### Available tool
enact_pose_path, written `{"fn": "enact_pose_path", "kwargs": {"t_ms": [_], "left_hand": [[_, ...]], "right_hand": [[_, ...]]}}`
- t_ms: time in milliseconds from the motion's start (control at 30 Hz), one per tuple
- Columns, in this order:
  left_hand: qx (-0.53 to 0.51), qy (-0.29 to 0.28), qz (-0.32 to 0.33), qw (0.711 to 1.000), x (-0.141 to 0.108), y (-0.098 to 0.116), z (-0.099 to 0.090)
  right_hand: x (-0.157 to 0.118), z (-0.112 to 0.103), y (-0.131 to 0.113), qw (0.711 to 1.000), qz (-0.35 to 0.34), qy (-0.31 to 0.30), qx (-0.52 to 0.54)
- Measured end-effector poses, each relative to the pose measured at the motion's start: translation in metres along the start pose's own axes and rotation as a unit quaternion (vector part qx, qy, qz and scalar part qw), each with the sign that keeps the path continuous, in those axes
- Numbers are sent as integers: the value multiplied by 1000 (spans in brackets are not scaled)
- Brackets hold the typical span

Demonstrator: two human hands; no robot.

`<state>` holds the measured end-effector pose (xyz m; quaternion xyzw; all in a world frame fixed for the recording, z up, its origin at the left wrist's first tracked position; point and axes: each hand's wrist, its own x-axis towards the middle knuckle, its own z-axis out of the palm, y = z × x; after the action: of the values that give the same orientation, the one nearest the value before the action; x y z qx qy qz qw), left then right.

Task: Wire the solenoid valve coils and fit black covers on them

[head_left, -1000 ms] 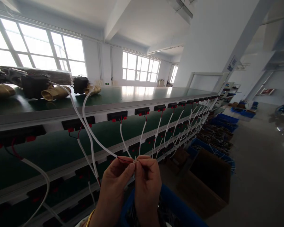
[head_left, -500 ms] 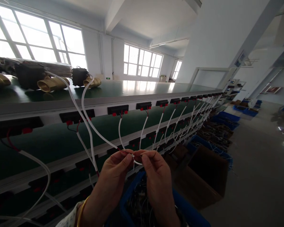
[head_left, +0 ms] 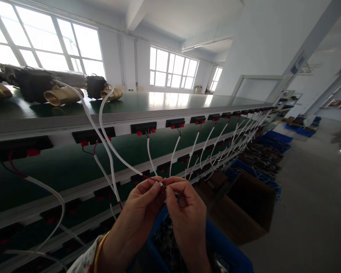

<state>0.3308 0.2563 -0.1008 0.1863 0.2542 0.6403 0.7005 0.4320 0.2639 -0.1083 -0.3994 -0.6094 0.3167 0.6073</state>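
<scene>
My left hand [head_left: 140, 212] pinches the thin red and black wires at the end of a white cable [head_left: 122, 161]. A small pale piece shows at its fingertips, too small to name. Against these fingertips, my right hand [head_left: 189, 216] is closed in a pinch, and what lies between its thumb and forefinger is hidden. The cable runs up to a brass valve [head_left: 113, 94] with a black actuator [head_left: 96, 88] on the green bench top. A second white cable [head_left: 91, 125] comes from the larger brass valve [head_left: 63, 96] to the left.
Black terminal clips [head_left: 143, 128] with red levers line the bench edge [head_left: 125, 117], many with white cables hanging from them. Below my hands stands a blue bin [head_left: 227, 246] with cables in it. An open cardboard box [head_left: 241, 223] and more blue bins [head_left: 275, 138] stand right.
My right hand has moved slightly left, so its fingertips now meet those of my left hand. A white loop between the hands no longer shows. The view has shifted a little.
</scene>
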Motion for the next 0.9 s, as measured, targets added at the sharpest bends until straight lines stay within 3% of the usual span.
{"fn": "enact_pose_path", "kwargs": {"t_ms": [267, 533, 900], "left_hand": [[6, 0, 9, 1000, -1, -4, -2], [10, 5, 19, 1000, -1, -3, -1], [-30, 44, 15, 998, -1, -4, 8]], "right_hand": [[-3, 2, -2, 999, -24, 24, -4], [-1, 3, 1, 1000, -7, 10, 8], [-3, 10, 4, 994, -80, 57, -39]]}}
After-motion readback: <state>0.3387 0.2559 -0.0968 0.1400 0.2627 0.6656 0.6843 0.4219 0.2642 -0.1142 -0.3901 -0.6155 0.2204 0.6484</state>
